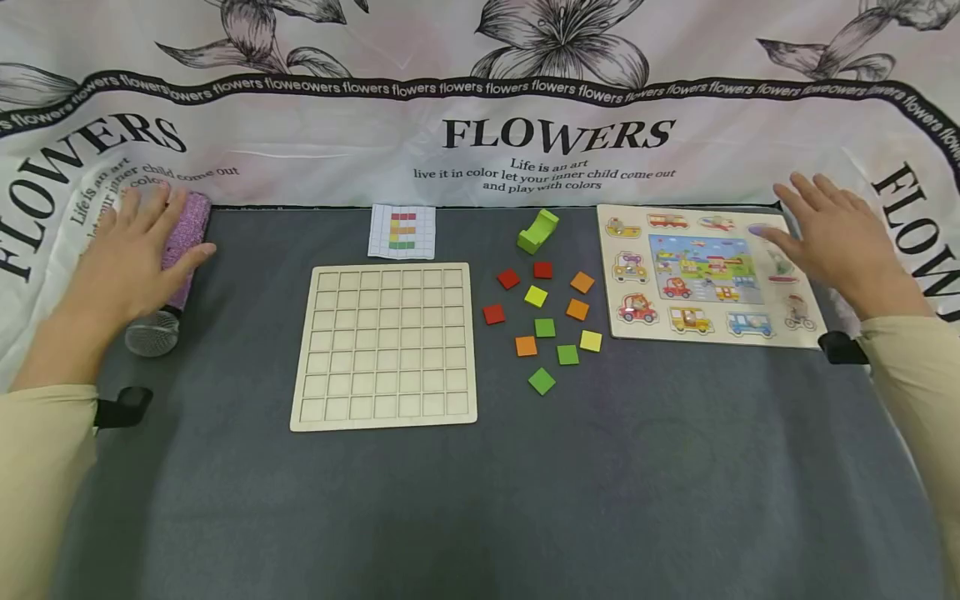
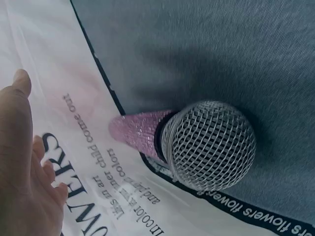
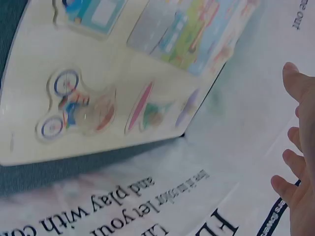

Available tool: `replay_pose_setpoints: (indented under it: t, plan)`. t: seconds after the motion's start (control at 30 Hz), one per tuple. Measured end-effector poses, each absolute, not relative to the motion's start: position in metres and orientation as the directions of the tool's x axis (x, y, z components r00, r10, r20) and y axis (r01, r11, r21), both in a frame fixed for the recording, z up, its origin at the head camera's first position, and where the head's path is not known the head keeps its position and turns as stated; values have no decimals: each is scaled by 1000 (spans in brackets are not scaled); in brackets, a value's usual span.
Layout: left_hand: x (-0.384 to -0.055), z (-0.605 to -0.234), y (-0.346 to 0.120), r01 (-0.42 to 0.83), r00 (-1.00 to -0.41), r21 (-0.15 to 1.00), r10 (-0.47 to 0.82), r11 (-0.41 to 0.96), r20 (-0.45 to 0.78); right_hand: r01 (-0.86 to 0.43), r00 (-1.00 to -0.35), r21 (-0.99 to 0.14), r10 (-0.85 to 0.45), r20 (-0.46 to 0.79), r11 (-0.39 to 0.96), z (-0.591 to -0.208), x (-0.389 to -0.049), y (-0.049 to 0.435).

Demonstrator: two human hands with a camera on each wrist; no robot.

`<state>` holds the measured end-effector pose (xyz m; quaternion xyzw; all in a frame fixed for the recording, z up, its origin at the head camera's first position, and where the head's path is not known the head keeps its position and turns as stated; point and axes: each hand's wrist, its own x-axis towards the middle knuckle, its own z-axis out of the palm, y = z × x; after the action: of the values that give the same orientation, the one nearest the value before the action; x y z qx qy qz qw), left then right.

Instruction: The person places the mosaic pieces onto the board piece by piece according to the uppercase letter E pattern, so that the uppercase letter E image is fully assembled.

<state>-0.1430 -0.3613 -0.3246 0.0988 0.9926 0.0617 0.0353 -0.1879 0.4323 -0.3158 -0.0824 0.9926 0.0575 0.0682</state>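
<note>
My left hand [image 1: 135, 258], fingers spread, is held over the left side beside a microphone [image 2: 209, 145] with a glittery pink-purple handle and a silver mesh head. In the left wrist view a gap shows between that hand and the microphone. On the other side my right hand [image 1: 843, 242] spreads its fingers by the right end of a wooden vehicle puzzle board [image 1: 712, 329]. Its thumb overlaps the board's corner in the head view, while the right wrist view shows the fingers apart from the board. Neither hand holds anything.
A wooden grid board [image 1: 386, 340] lies left of centre, below a card with a coloured pattern [image 1: 401, 232]. Between the two boards are scattered several red, orange, yellow and green square tiles [image 1: 544, 327] and a green curved block [image 1: 537, 232]. Flower-printed white cloth [image 1: 337, 158] borders the grey surface.
</note>
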Motion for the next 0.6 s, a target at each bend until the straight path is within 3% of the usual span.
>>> replay_pose_setpoints:
  t: [0.27, 0.6]
  plan:
    - [-112, -332, -338, 242, -970, 193, 245, 951, 7, -238, -970, -97, -241, -19, 966, -320, -170, 400]
    - [-70, -350, -310, 309, -951, 282, 298, 908, 84, -321, -944, -316, -330, 25, 893, -332, -155, 336]
